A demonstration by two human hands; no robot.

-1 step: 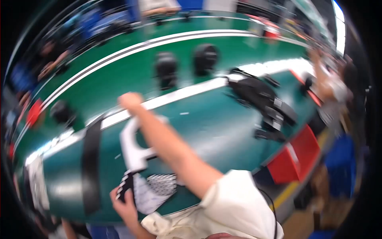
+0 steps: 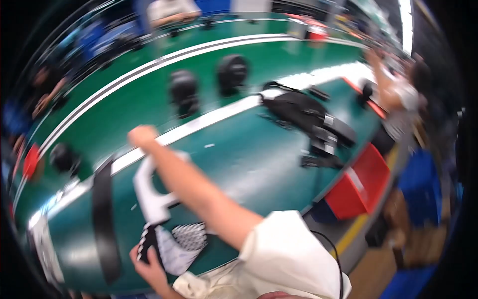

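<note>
My left hand [image 2: 149, 269] is at the near edge of the green table, its fingers wrapped round a black piece with a white jagged edge [image 2: 148, 244]. Against that piece lies a white, faintly patterned piece [image 2: 174, 254], with a black-and-white speckled patch [image 2: 190, 236] beside it. My right arm reaches across the table. My right hand [image 2: 143, 137] is over the table's white far edge, its fingers too blurred to make out. Partly covered by the right forearm is a white curved piece with an opening [image 2: 149, 194].
Black rounded objects [image 2: 232, 74] stand on the green belt [image 2: 134, 94] beyond the table. A black strip [image 2: 105, 224] crosses the table at left. A bulky black object with straps [image 2: 303, 117] lies at right, near a red bin [image 2: 358, 184]. Other people work around the belt.
The whole view has shifted, so the table, belt and objects appear further left. My hands keep about the same place on the table, the left still on the black piece.
</note>
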